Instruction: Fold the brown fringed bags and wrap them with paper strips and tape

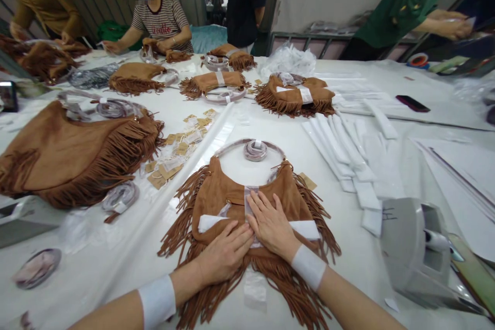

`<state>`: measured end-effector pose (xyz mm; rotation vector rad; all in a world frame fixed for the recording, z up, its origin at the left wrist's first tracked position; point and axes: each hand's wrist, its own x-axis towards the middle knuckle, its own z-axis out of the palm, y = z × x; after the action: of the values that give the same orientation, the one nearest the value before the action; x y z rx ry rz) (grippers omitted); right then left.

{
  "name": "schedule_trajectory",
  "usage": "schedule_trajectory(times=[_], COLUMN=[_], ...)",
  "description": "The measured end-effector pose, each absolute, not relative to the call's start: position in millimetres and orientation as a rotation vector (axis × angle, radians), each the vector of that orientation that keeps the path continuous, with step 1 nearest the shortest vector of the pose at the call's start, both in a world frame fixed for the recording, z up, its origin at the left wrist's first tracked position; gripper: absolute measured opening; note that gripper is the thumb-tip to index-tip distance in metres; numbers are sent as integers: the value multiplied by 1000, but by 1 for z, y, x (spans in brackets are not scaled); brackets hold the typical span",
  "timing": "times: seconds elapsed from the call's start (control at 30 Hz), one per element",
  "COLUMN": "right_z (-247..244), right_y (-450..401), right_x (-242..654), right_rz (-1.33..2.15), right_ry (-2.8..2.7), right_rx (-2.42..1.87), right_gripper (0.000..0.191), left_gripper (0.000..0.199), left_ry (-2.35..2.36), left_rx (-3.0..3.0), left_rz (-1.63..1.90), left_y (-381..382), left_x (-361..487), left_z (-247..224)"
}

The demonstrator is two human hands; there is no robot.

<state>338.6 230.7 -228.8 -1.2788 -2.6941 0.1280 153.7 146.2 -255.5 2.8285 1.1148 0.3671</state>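
Observation:
A brown suede fringed handbag (294, 196) lies flat on the white table in front of me, its wrapped strap (255, 150) coiled at the top. Down its middle runs a clear plastic strip (252, 193), and a white foam strip (305, 229) crosses the bag under my hands. My left hand (224, 250) rests on the lower middle of the bag, fingers stretched out. Flat against the plastic strip lies my right hand (270, 224), its fingers spread. The two hands touch near the bag's centre. White bands wrap both wrists.
More fringed bags lie to the left (77, 149) and at the back. Paper tags (170, 167) are scattered left of centre. On the right are white foam strips (348, 149), a grey tape dispenser (410, 247) and a dark phone (412, 103). Several people work around the table.

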Motion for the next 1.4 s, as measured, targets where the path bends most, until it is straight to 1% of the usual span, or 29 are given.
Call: schedule_trajectory(times=[0.1,0.3,0.43,0.57,0.7,0.8,0.9,1.0,1.07,1.13,1.23,1.33,1.4], right_z=[-225,-228,-235,-235,-224,-211,-202,-207,-217,-227,-233,-229,-224], right_y=[239,258,260,260,255,232,192,151,134,130,139,149,149], right_x=[338,329,329,326,325,340,362,377,383,391,414,440,451], right_rz=[205,160,190,191,127,80,93,81,39,-19,-103,-190,-232], right_ry=[-2669,-2718,-2717,-2687,-2682,-2726,-2758,-2735,-2719,-2734,-2848,-2966,-3009], right_rx=[-1296,-1300,-1300,-1316,-1301,-1165,-1038,-1027,-1031,-976,-762,-557,-503], right_gripper=[45,49,49,48,49,48,47,54,48,44,48,49,50], left_gripper=[51,48,47,51,55,54,53,58,55,53,52,54,56], left_ry=[1111,1158,1181,1128,1110,1109,1143,1164,1177,1175,1157,1157,1155], left_rx=[2829,2855,2846,2793,2732,2666,2626,2667,2710,2748,2785,2810,2828], left_rz=[401,408,358,310,300,334,391,413,401,372,317,263,233], left_y=[146,144,143,144,144,142,138,132,130,130,130,129,128], left_x=[154,155,155,152,152,153,155,156,155,155,154,154,154], left_z=[-260,-259,-254,-253,-248,-240,-237,-241,-244,-247,-247,-245,-244])
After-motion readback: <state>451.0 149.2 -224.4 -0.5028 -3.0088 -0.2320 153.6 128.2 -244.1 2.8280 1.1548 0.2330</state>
